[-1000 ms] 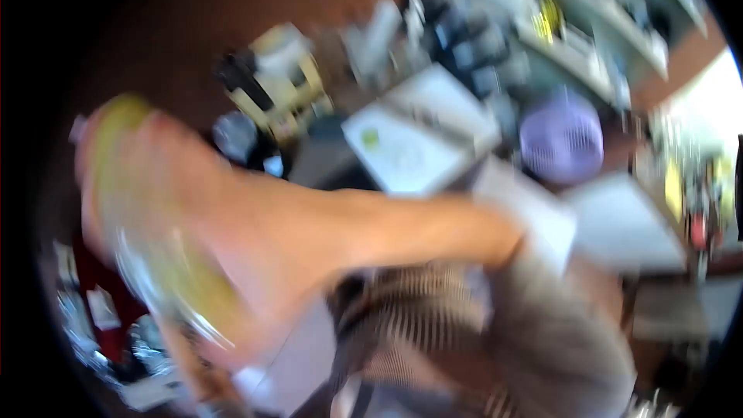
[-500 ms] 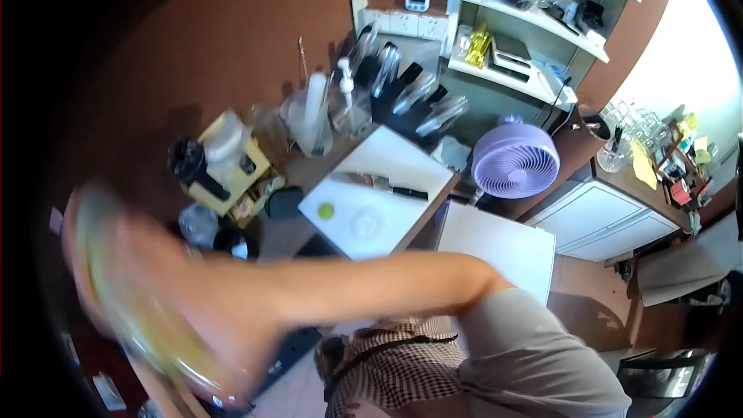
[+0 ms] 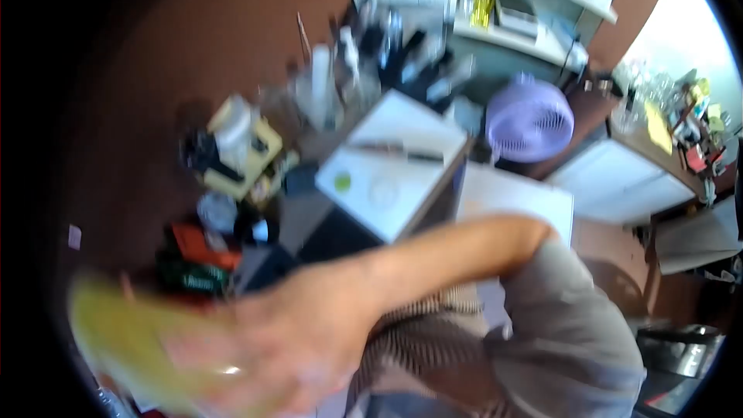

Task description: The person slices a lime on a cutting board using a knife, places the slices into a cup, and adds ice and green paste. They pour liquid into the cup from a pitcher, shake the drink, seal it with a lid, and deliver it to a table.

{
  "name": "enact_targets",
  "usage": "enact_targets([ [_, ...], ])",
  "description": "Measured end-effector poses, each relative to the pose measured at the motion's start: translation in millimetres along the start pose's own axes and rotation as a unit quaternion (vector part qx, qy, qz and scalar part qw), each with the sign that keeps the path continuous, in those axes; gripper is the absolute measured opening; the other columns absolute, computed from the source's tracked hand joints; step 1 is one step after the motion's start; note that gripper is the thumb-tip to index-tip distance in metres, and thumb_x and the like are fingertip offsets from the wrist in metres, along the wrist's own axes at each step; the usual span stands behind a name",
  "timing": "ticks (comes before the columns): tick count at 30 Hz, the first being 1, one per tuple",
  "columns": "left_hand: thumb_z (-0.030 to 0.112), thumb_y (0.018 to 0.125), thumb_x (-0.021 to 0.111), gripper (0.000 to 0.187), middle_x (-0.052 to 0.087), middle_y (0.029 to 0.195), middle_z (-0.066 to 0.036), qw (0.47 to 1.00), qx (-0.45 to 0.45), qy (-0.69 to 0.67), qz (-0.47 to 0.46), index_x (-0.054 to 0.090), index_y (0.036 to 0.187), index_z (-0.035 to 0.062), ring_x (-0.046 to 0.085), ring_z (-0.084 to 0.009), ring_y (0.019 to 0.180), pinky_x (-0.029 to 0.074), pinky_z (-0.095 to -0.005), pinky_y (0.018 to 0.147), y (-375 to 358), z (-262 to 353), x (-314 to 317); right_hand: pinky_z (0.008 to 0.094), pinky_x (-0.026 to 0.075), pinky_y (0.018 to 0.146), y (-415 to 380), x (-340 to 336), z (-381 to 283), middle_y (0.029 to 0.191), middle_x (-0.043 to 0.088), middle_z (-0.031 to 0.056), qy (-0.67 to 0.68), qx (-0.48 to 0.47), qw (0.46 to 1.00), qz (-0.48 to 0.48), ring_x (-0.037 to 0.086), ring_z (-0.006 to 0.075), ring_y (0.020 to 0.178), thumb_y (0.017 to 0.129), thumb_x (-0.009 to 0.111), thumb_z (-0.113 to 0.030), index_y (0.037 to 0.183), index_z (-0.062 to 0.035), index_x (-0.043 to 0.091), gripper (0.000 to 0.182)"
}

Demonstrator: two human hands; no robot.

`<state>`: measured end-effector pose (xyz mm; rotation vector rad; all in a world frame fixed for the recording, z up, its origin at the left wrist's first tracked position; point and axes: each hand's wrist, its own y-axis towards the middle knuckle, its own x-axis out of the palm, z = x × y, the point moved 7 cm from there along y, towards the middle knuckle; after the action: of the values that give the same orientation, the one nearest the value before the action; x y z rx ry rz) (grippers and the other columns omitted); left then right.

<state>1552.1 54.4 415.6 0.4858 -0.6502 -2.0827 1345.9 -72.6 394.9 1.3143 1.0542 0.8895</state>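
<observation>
My right hand [image 3: 271,340] reaches across to the lower left, its fingers closed over a shiny, see-through yellow-green thing [image 3: 116,333]. Motion blur smears that thing, and I cannot make out its kind. My left hand does not show. Beyond my forearm, a white cutting board [image 3: 410,128] lies on the counter. A knife [image 3: 402,152] rests across it, with a green round piece [image 3: 342,182], perhaps lime, and a small clear dish [image 3: 381,192] nearer to me.
A purple fan [image 3: 530,120] stands right of the board. Clear jugs [image 3: 319,93] and a pump bottle [image 3: 350,54] line the back. At the left are a cream-coloured holder [image 3: 259,159], an orange-red packet [image 3: 203,246] and a dark green packet [image 3: 192,272].
My right hand has moved right and down with the yellow-green thing, uncovering the orange-red and dark green packets. The whole view has shifted, with the board now slightly higher and further right.
</observation>
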Motion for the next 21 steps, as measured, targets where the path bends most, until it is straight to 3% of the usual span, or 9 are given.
enact_targets([
  [3,0.034,0.103,0.047,0.051,0.059,0.138,-0.017,0.999,-0.003,0.008,0.042,0.049,0.143,0.0012,0.061,-0.0267,0.121,0.052,-0.0384,0.101,-46,-10,-34,0.0709,0.021,0.117,-1,18,19,0.150,0.042,0.0341,0.058,0.159,0.980,-0.102,0.024,0.0609,0.145,0.075,0.066,-0.059,0.127,0.0016,0.062,0.079],
  [4,0.034,0.103,0.047,0.051,0.059,0.138,-0.017,0.999,-0.034,0.032,0.022,0.049,0.143,0.0012,0.061,-0.0266,0.121,0.052,-0.0383,0.101,-50,-4,-40,0.0670,0.026,0.115,-4,23,6,0.144,0.044,0.0330,0.054,0.164,0.984,-0.050,0.030,0.0585,0.137,0.071,0.070,-0.056,0.126,0.0011,0.062,0.079],
  [7,0.034,0.103,0.047,0.051,0.059,0.138,-0.017,0.998,0.010,-0.001,0.054,0.049,0.143,0.0014,0.060,-0.0265,0.121,0.052,-0.0383,0.101,-70,-12,-48,0.0554,0.039,0.107,-22,9,-16,0.127,0.052,0.0298,-0.051,-0.007,0.998,-0.032,0.049,0.0511,0.115,0.059,0.083,-0.047,0.124,-0.0003,0.060,0.083],
  [9,0.034,0.103,0.047,0.051,0.059,0.138,-0.017,0.999,-0.016,0.015,0.045,0.049,0.143,0.0015,0.060,-0.0264,0.121,0.052,-0.0382,0.101,-90,-2,-51,0.0523,0.041,0.106,-24,45,-22,0.128,0.052,0.0270,-0.028,0.128,0.990,0.042,0.047,0.0490,0.115,0.059,0.082,-0.043,0.128,-0.0015,0.056,0.085],
  [11,0.034,0.104,0.047,0.051,0.058,0.138,-0.017,1.000,-0.003,0.008,0.028,0.049,0.143,0.0016,0.060,-0.0264,0.121,0.052,-0.0382,0.101,-82,1,-49,0.0546,0.034,0.113,-32,48,-63,0.138,0.047,0.0267,-0.089,-0.018,0.991,-0.102,0.037,0.0510,0.131,0.064,0.079,-0.043,0.135,0.0001,0.051,0.087],
  [12,0.034,0.104,0.047,0.051,0.058,0.138,-0.017,0.999,0.009,-0.012,0.038,0.049,0.143,0.0017,0.060,-0.0263,0.121,0.052,-0.0381,0.101,-89,-9,-49,0.0570,0.031,0.115,-39,44,-59,0.140,0.046,0.0274,-0.069,-0.017,0.991,-0.112,0.033,0.0523,0.135,0.071,0.074,-0.040,0.136,0.0007,0.051,0.081],
  [15,0.034,0.104,0.047,0.051,0.058,0.138,-0.016,0.999,-0.024,-0.020,0.018,0.049,0.143,0.0018,0.060,-0.0262,0.122,0.052,-0.0381,0.101,-82,-11,-37,0.0642,0.022,0.120,-46,78,-39,0.148,0.041,0.0293,0.014,0.142,0.986,-0.085,0.020,0.0563,0.148,0.090,0.056,-0.031,0.140,0.0026,0.049,0.061],
  [19,0.034,0.104,0.047,0.051,0.058,0.138,-0.016,0.999,-0.004,-0.033,0.028,0.049,0.143,0.0020,0.060,-0.0260,0.122,0.051,-0.0380,0.101,-38,-23,-26,0.0641,0.034,0.115,0,10,17,0.141,0.047,0.0263,0.002,0.074,0.992,-0.102,0.031,0.0574,0.142,0.089,0.059,-0.021,0.135,0.0015,0.052,0.052],
  [21,0.034,0.104,0.047,0.051,0.058,0.138,-0.016,0.998,-0.050,-0.022,-0.006,0.049,0.143,0.0021,0.060,-0.0260,0.122,0.051,-0.0379,0.101,-30,-27,-9,0.0539,0.034,0.117,-16,24,-3,0.143,0.048,0.0234,-0.022,0.147,0.984,-0.102,0.038,0.0479,0.138,0.080,0.071,-0.026,0.141,0.0029,0.046,0.071],
])
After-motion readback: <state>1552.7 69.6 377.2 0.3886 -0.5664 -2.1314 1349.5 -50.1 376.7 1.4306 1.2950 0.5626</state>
